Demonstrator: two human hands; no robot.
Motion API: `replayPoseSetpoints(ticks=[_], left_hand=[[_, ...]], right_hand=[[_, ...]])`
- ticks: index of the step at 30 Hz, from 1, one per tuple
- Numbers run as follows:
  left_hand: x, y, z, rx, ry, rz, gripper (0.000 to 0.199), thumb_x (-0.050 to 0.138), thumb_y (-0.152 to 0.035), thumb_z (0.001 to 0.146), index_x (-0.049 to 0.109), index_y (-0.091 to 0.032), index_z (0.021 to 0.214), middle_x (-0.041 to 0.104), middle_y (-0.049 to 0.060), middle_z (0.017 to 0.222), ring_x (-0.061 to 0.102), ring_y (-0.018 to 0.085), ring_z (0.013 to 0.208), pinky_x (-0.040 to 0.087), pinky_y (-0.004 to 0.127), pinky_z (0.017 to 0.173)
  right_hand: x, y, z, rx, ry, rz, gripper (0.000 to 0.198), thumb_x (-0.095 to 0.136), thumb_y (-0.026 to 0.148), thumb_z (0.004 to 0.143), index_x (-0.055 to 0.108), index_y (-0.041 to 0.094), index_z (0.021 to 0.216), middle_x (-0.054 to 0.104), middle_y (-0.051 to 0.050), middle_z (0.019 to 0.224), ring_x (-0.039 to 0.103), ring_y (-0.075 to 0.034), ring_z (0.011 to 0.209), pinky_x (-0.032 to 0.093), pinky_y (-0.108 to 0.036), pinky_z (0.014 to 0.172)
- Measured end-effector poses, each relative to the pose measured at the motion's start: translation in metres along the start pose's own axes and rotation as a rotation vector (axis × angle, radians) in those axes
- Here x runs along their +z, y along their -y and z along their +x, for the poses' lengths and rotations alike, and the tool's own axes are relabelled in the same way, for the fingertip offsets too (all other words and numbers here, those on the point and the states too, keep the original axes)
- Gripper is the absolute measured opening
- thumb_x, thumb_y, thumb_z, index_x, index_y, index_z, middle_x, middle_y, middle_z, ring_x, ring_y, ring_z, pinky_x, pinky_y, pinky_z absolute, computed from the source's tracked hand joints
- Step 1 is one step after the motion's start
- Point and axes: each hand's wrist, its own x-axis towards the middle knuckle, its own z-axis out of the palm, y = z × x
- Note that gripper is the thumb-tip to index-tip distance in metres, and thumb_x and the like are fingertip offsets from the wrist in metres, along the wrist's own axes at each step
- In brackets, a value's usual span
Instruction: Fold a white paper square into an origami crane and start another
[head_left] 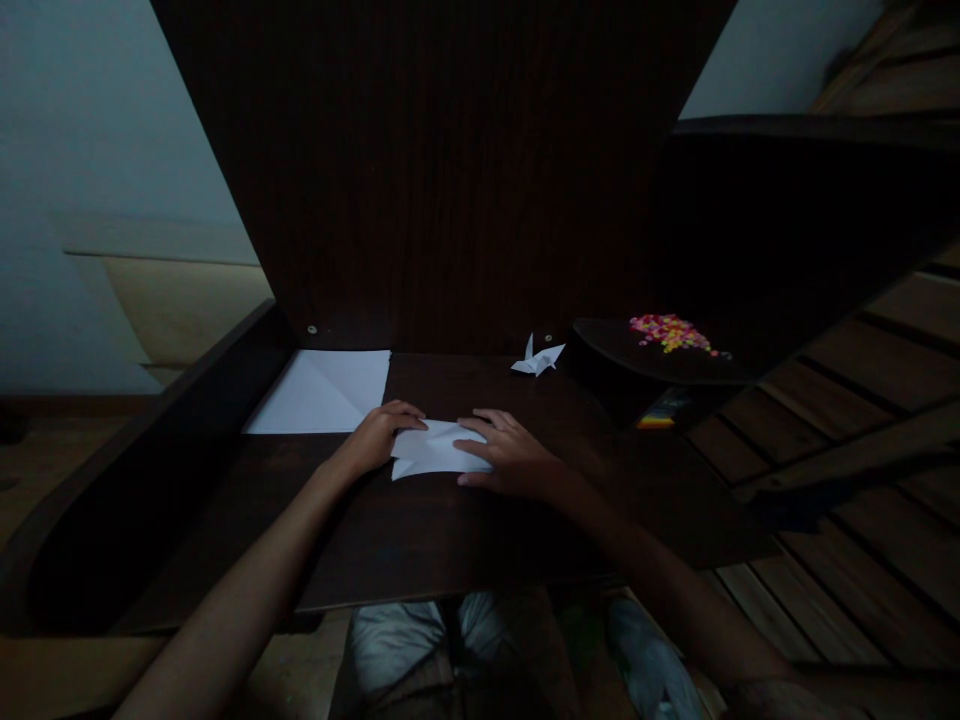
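Touching folded paper [439, 436], left hand [381, 436] bent, right hand [510, 455] splayed

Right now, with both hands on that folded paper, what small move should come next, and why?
Probably pressing the folded paper flatter with the right hand, while the left hand steadies it: both hands touch it, and its layers look parted at the left end.

Surface: dark brown wooden desk [420, 545], grain faintly visible in dim light | left rear: flat white paper [322, 395] near the side panel | centre: folded white sheet [429, 458], lengthwise across the desk | rear, right of centre: folded paper bird [538, 361] | right: small rounded shelf [609, 342] bearing a loose heap of tiny multicoloured pieces [667, 333]
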Motion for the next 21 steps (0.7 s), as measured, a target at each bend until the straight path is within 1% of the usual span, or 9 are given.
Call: replayPoseSetpoints(ticks=[3,6,8,10,12,13,16,19,21], left_hand=[[-0.002,0.007,-0.001,0.000,0.091,0.029,0.044,0.047,-0.001,0.075,0.074,-0.023,0.102,0.068,0.007,0.120,0.062,0.022,0.111,0.049,0.040,0.098],[-0.007,0.012,-0.003,0.014,0.163,0.052,0.059,0.041,0.004,0.067,0.072,-0.025,0.109,0.064,0.005,0.127,0.057,0.021,0.121,0.045,0.042,0.104],[-0.011,0.010,-0.004,0.041,0.164,0.063,0.062,0.039,0.005,0.067,0.070,-0.024,0.113,0.063,0.005,0.130,0.054,0.020,0.124,0.042,0.044,0.108],[-0.013,0.000,-0.004,0.061,0.132,0.083,0.058,0.039,0.001,0.072,0.068,-0.023,0.116,0.062,0.006,0.131,0.054,0.020,0.125,0.039,0.045,0.110],[-0.011,-0.014,-0.003,0.060,0.107,0.148,0.045,0.047,-0.011,0.081,0.066,-0.021,0.120,0.062,0.009,0.131,0.053,0.024,0.126,0.032,0.050,0.113],[-0.009,-0.022,-0.003,0.067,0.125,0.180,0.039,0.055,-0.022,0.083,0.065,-0.020,0.121,0.061,0.011,0.132,0.052,0.026,0.127,0.029,0.052,0.114],[0.004,-0.038,0.000,0.132,0.183,0.195,0.060,0.070,-0.048,0.075,0.060,-0.020,0.128,0.058,0.014,0.135,0.052,0.031,0.127,0.026,0.052,0.116],[0.015,-0.039,0.002,0.137,0.232,0.222,0.075,0.070,-0.052,0.075,0.049,-0.018,0.138,0.050,0.017,0.143,0.046,0.034,0.133,0.029,0.050,0.114],[0.018,-0.035,0.001,0.113,0.265,0.255,0.077,0.069,-0.052,0.075,0.048,-0.017,0.140,0.046,0.017,0.145,0.043,0.035,0.135,0.030,0.050,0.113]], right_hand=[[0.010,-0.005,-0.005,0.009,0.057,0.065,0.053,0.062,0.048,0.087,0.056,0.023,0.133,0.039,-0.015,0.151,0.027,-0.036,0.141,0.027,-0.059,0.110],[0.017,-0.008,-0.009,-0.001,0.133,0.125,0.051,0.057,0.045,0.091,0.051,0.026,0.139,0.036,-0.011,0.154,0.025,-0.033,0.144,0.024,-0.057,0.114],[0.019,-0.008,-0.010,0.010,0.154,0.150,0.049,0.056,0.043,0.093,0.050,0.027,0.139,0.038,-0.008,0.153,0.025,-0.031,0.144,0.024,-0.055,0.115],[0.020,-0.009,-0.010,0.021,0.161,0.164,0.048,0.055,0.042,0.093,0.050,0.029,0.139,0.038,-0.006,0.153,0.024,-0.030,0.145,0.024,-0.054,0.115],[0.019,-0.010,-0.009,0.022,0.167,0.174,0.050,0.057,0.042,0.092,0.049,0.029,0.140,0.036,-0.006,0.154,0.024,-0.030,0.145,0.025,-0.053,0.115],[0.019,-0.011,-0.008,0.017,0.168,0.181,0.052,0.058,0.042,0.092,0.047,0.029,0.141,0.035,-0.007,0.155,0.024,-0.030,0.145,0.026,-0.053,0.114],[0.018,-0.015,-0.005,0.009,0.169,0.193,0.058,0.060,0.045,0.089,0.046,0.026,0.142,0.035,-0.010,0.154,0.027,-0.031,0.143,0.029,-0.052,0.112],[0.015,-0.021,-0.001,-0.004,0.191,0.190,0.063,0.063,0.048,0.087,0.046,0.024,0.142,0.037,-0.013,0.153,0.033,-0.032,0.139,0.031,-0.053,0.110],[0.012,-0.025,0.002,-0.037,0.205,0.199,0.064,0.065,0.049,0.085,0.047,0.024,0.142,0.038,-0.012,0.152,0.035,-0.031,0.137,0.031,-0.053,0.109]])
